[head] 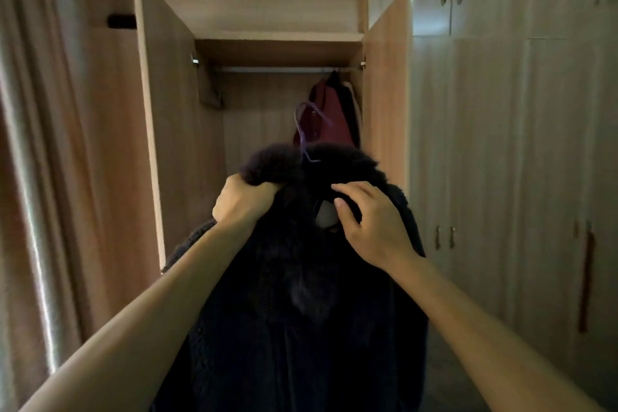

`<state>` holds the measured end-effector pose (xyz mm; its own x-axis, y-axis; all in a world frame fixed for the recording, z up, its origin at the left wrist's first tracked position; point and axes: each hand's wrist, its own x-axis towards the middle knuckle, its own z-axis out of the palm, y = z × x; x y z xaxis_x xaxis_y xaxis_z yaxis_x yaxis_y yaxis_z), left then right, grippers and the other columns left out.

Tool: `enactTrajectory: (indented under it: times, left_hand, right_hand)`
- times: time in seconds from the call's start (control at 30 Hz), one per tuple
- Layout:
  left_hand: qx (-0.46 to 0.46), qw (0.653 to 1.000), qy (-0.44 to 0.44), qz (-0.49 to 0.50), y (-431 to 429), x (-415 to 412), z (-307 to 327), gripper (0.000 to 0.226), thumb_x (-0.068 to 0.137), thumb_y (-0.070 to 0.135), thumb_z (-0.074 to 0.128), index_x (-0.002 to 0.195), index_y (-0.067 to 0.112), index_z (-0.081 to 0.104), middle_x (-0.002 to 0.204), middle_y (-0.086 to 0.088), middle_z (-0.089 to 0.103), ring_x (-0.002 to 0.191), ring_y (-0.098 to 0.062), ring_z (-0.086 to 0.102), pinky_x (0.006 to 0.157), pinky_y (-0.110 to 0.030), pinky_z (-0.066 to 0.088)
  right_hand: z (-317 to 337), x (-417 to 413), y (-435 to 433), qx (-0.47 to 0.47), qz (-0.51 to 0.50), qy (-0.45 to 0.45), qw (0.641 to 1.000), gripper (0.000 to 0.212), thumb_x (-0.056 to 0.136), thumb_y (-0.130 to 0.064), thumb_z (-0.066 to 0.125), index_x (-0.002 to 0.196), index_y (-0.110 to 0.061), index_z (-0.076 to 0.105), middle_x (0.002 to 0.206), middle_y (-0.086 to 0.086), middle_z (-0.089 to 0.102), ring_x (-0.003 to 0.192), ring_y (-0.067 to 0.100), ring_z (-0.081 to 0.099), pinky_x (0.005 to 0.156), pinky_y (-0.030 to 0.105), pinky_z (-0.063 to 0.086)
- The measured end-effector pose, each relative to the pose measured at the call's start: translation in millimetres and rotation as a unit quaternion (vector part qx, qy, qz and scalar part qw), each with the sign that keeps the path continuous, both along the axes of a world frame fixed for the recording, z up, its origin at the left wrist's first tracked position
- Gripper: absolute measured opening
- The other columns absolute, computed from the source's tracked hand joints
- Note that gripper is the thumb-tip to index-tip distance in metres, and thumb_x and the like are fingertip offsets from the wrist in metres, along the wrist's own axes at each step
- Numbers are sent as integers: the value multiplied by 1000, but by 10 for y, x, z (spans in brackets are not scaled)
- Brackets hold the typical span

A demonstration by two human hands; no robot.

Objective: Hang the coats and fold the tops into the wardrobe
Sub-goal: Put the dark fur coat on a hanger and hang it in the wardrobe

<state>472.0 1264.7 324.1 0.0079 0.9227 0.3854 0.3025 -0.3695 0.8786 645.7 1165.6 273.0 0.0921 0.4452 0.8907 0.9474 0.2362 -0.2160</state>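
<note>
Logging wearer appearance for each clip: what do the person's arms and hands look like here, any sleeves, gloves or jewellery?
Both forearms are bare, with no sleeves in view. The left hand and right hand wear no gloves; no rings, watch or bracelets show. Fingernails look short and unpainted.

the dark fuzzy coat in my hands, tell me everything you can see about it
The dark fuzzy coat looks navy or black, with a thick fleece-like pile and a fluffier collar. It hangs full length in front of the open wardrobe, its hem out of frame. A purple hanger sticks up from its neck, the hook free, below the rail. The left hand grips the collar; the right hand touches the neck opening by a pale label.
</note>
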Motion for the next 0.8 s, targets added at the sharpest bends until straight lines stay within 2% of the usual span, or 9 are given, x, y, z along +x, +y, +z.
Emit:
enactTrajectory:
  times: [0.1,0.27,0.4,0.5,0.6,0.67,0.8]
  left_hand:
    - [-25,999,-39,3,416,-105,160,47,56,49,72,93,22,64,86,-2,68,82,-27,65,85,-39,54]
    - [-21,993,-116,0,1063,-24,340,30,55,35,74,70,22,52,82,-5,67,77,-29,67,79,-42,57]
    - [6,992,-127,24,1517,301,467,26,68,30,70,80,21,50,76,-2,60,80,-28,63,82,-38,55]
    - [11,985,-170,22,1946,653,560,32,64,23,70,91,9,60,79,-6,62,79,-28,64,81,-38,56]
    - [11,980,-194,34,2390,983,688,22,75,13,67,92,8,55,71,-5,54,71,-22,57,71,-30,50]
    - [8,974,-222,39,2674,1199,817,18,80,8,63,93,9,50,70,-4,49,71,-22,54,69,-30,47]
    - [23,966,-249,60,3183,1589,1131,16,82,8,62,95,3,55,68,-5,50,59,-20,52,61,-30,48]
  right_hand:
    - [104,-55,406,5,19,-4,1000,30,96,-30,48,122,-19,61,117,-8,60,110,6,54,97,30,44]
    - [252,21,1078,16,45,-6,999,28,96,-29,49,119,-20,62,115,-9,61,108,6,55,96,29,45]
    - [341,188,1652,42,76,30,996,27,95,-30,48,115,-22,64,112,-11,63,105,4,57,95,34,46]
    - [395,435,2099,60,100,27,993,24,94,-27,51,113,-21,66,109,-11,64,102,3,57,93,34,48]
    - [493,826,2565,60,111,27,992,25,94,-29,50,114,-22,65,110,-12,62,104,3,56,95,38,46]
    - [604,1113,2884,60,118,32,991,25,94,-29,50,114,-23,65,111,-11,62,105,4,56,96,40,45]
    - [848,1482,3476,76,124,49,988,25,93,-28,49,111,-23,66,109,-10,64,101,4,58,95,43,46]
